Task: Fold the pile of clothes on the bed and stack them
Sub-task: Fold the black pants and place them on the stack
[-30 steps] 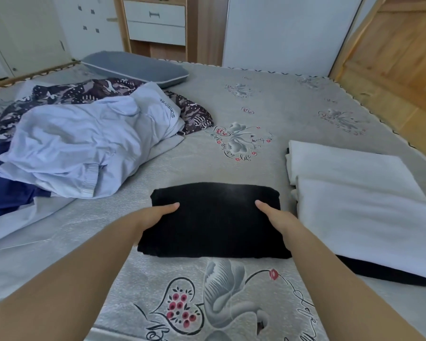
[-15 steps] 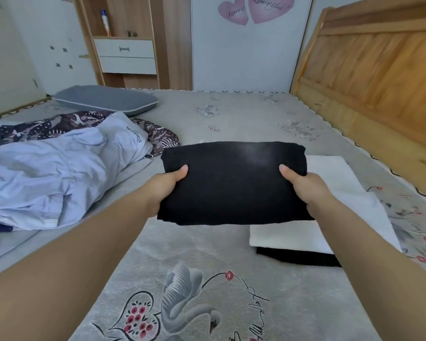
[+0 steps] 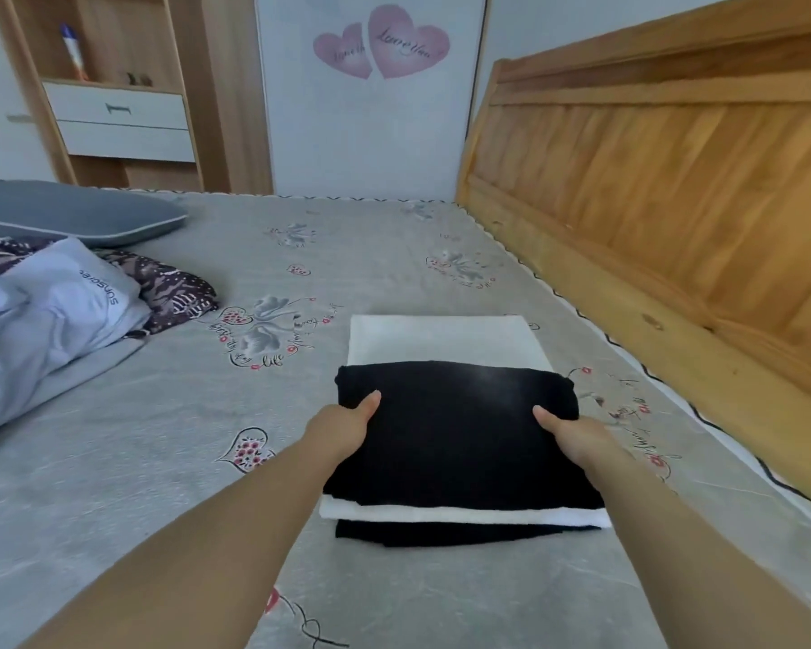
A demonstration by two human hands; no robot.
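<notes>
- Fingers of both hands are mostly hidden beneath the folded black garment (image 3: 455,428); only a thumb shows on top at each side, so the left hand (image 3: 343,426) and the right hand (image 3: 570,430) pinch its two short edges, probably to keep the folds from slipping as it goes onto the stack.
- Bed (image 3: 113,461), the biggest thing here, carries everything; its grey printed sheet gives a flat surface for stacking.
- Wooden headboard (image 3: 675,189) runs along the right side, and the stack lies near it, well apart from the unfolded clothes, likely so that finished pieces stay separate.
- Unfolded pile (image 3: 34,311) lies at the left edge: a pale blue garment over a dark patterned one, not yet folded.
- Grey pillow (image 3: 71,213) lies behind that pile.
- White folded garment (image 3: 441,337) lies under the black one, jutting out on the far side.
- Another black piece (image 3: 441,534) shows at the bottom, its near edge peeking out beneath the white.
</notes>
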